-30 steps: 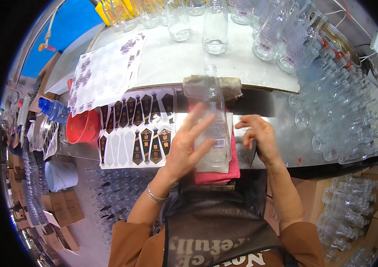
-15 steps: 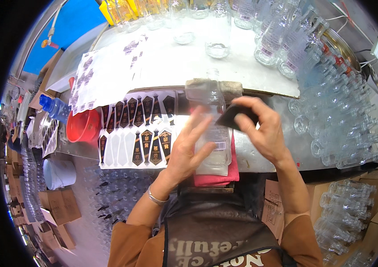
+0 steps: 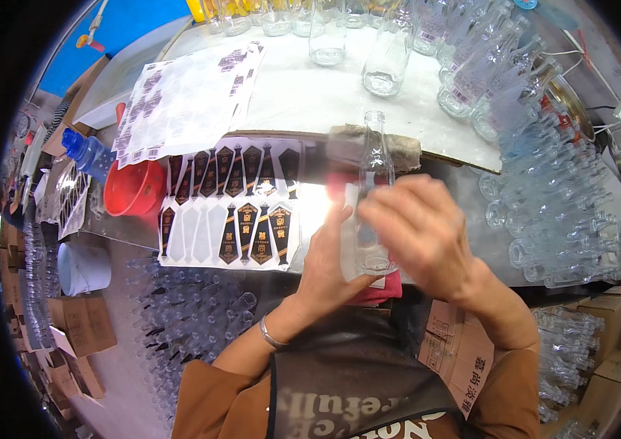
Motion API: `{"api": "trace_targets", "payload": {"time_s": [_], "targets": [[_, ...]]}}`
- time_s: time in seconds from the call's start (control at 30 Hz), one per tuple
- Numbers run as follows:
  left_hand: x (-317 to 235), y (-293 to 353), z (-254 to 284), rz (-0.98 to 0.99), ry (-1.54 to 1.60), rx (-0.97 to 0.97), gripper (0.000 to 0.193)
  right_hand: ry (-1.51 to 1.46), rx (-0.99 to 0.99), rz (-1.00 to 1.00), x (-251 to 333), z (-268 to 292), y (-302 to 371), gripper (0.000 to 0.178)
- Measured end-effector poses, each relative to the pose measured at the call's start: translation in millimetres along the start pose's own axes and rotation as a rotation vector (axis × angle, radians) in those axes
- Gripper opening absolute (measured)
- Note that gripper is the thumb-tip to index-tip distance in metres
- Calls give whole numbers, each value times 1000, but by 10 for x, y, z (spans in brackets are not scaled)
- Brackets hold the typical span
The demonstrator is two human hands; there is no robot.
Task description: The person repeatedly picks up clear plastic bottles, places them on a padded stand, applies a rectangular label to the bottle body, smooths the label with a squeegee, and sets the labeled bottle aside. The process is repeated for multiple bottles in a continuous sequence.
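Observation:
A clear glass bottle (image 3: 375, 164) lies with its neck away from me at the middle of the workbench edge. My left hand (image 3: 325, 252) is closed round its lower left side, the thumb by the base. Over the bottle's right side is my right hand (image 3: 427, 238), blurred, its fingers curled; what they hold is hidden. The black flat piece seen earlier does not show. A folded beige cloth (image 3: 405, 151) lies behind the bottle's neck, and a red cloth (image 3: 380, 290) beneath its base.
To the left lie a sheet of black tie-shaped labels (image 3: 236, 233) and white label sheets (image 3: 178, 99). A red bowl (image 3: 133, 192) stands beyond. Glass bottles crowd the right (image 3: 555, 212) and the back (image 3: 326, 45). More bottles (image 3: 189, 311) stand low at left.
My left hand has gone from spread fingers above the bottle to round its lower side. My right hand has turned over and its black piece has gone out of sight. The view has shifted slightly.

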State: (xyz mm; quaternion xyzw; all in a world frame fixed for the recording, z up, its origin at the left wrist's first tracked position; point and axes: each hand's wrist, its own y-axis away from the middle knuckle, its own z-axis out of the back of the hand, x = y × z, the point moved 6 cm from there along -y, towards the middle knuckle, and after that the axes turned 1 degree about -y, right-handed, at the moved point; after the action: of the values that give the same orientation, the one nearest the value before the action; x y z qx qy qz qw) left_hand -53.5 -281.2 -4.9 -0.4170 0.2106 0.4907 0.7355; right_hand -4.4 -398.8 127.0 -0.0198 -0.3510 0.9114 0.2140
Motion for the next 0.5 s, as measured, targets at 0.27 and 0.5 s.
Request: {"api": "trace_targets", "payload": {"time_s": [0.27, 0.5], "targets": [[32, -22, 0, 16, 75, -20, 137, 22, -117, -219, -638, -102, -181, 10], [134, 98, 66, 59, 188, 58, 131, -269, 99, -241, -355, -228, 204, 13]]}}
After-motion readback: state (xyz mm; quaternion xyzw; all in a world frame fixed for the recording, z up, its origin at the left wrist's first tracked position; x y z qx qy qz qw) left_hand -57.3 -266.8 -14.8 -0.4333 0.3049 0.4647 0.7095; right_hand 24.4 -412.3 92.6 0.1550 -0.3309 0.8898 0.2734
